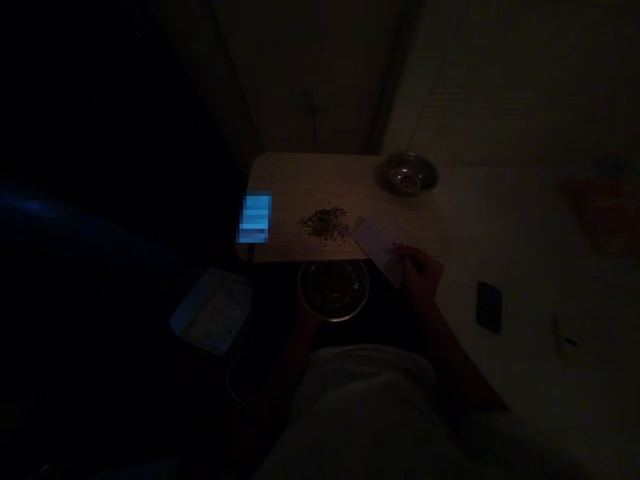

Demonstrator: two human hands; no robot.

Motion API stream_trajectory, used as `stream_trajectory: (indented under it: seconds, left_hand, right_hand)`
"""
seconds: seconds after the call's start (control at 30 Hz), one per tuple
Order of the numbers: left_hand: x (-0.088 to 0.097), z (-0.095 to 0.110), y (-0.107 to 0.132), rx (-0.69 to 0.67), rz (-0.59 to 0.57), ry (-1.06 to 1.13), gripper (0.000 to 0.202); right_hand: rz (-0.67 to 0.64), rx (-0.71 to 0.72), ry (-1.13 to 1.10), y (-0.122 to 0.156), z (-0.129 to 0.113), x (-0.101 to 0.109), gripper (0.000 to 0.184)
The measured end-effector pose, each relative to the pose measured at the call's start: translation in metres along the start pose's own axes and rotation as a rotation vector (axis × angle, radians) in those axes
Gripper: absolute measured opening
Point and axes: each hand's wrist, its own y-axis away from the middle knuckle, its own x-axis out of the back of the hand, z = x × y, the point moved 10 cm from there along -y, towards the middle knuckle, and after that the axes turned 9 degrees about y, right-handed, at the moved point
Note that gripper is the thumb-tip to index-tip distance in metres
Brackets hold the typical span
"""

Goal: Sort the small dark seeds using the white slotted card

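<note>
A scattered heap of small dark bits, perhaps beans or seeds, (326,224) lies on a light wooden table (295,173). My right hand (419,270) is closed on a pale sheet of paper or card (383,241), whose left corner lies near the heap. Just below the table's front edge, my left hand (311,319) grips the rim of a round metal bowl (334,290) from beneath. Its fingers are mostly lost in the dark. What the bowl contains is too dim to make out.
Another metal bowl (411,175) stands at the table's back right corner, with something small inside. A lit screen (255,217) is at the left edge. A pale box-like container (215,310) sits lower left. To the right lies a dark phone (489,307) on a pale surface.
</note>
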Motion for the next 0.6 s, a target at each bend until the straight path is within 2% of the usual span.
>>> stream_trajectory:
  seconds: [0.2,0.47,0.6]
  left_hand:
    - [-0.004,-0.002,0.000,0.006,0.006,-0.078,0.055]
    - [-0.011,0.004,0.002,-0.067,-0.063,-0.065,0.048]
    - [-0.011,0.010,0.005,-0.120,-0.049,-0.068,0.050]
  right_hand:
    - [-0.010,0.025,-0.020,0.004,0.003,0.001,0.020]
    - [-0.058,0.036,-0.050,0.002,0.004,-0.007,0.022]
    - [-0.079,0.039,-0.046,0.001,0.002,-0.009,0.021]
